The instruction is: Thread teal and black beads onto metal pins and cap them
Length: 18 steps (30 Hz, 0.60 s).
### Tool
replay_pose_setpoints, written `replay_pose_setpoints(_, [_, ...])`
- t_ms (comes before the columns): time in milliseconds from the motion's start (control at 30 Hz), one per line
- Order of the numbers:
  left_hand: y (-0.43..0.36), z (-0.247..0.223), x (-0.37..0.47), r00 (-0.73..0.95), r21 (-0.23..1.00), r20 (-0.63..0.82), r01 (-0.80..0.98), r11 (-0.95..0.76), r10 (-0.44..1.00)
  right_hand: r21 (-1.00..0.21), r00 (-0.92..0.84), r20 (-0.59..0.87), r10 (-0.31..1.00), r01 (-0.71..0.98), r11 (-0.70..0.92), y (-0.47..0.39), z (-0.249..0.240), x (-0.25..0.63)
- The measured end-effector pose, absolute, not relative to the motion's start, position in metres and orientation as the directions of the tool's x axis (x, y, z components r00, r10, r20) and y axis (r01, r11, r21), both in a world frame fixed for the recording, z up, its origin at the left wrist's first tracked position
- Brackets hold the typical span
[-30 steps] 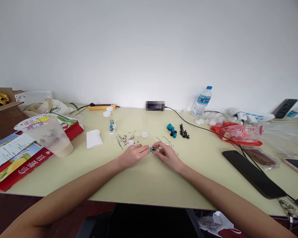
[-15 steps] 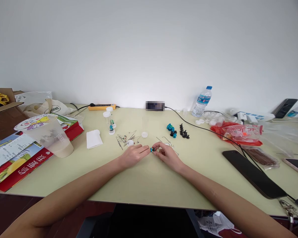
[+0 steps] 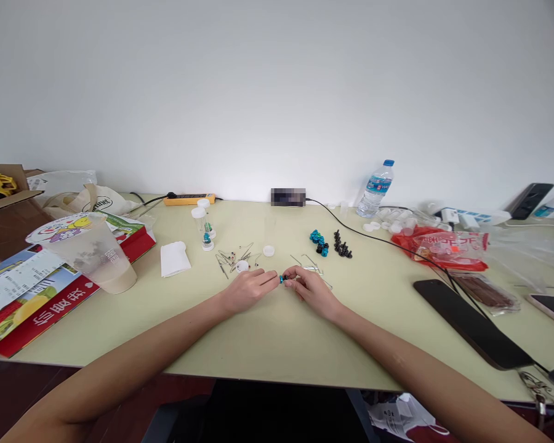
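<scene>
A small blue-and-black part (image 3: 283, 279) sits between my fingertips, too small to name more exactly. My left hand (image 3: 250, 290) pinches its blue end, the thumb hidden behind the fingers. From the other side, my right hand (image 3: 310, 289) has thumb and forefinger closed on the black end. Thin metal wire pieces (image 3: 231, 259) with tiny beads lie beyond my left hand, around a white round cap (image 3: 242, 266). Behind my right hand are bent metal rods (image 3: 311, 267). Farther back are a pile of blue parts (image 3: 320, 241) and a group of black parts (image 3: 342, 245).
Capped clear tubes (image 3: 207, 237) stand at the back left, near folded white paper (image 3: 174, 259). A drink cup (image 3: 104, 261) rests on a red box (image 3: 69, 301). On the right are a water bottle (image 3: 376, 189), a cable, a black phone (image 3: 471, 323) and a red bag (image 3: 438, 246).
Both hands keep their places. The right fingertips have shifted very slightly around the black end of the small part.
</scene>
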<state>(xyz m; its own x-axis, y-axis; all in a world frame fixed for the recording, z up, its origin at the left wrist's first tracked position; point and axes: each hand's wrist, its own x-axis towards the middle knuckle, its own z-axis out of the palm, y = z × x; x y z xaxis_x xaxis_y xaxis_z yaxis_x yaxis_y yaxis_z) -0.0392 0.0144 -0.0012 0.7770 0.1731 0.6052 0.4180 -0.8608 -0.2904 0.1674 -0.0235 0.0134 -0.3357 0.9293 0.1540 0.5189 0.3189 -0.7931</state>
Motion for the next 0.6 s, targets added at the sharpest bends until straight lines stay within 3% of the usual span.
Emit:
replay_pose_setpoints(233, [0.0152, -0.0018, -0.0397, 0.773, -0.295, 0.61, 0.426, -0.855, 0.175, -0.82, -0.337, 0.194, 0.921, 0.46, 0.341, -0.0246, 0.0123, 0.1665])
replay_pose_setpoints(600, [0.0146, -0.0016, -0.0398, 0.78, -0.29, 0.601, 0.416, -0.862, 0.174, -0.796, -0.333, 0.162, 0.929, 0.512, 0.323, -0.0241, 0.0141, 0.1668])
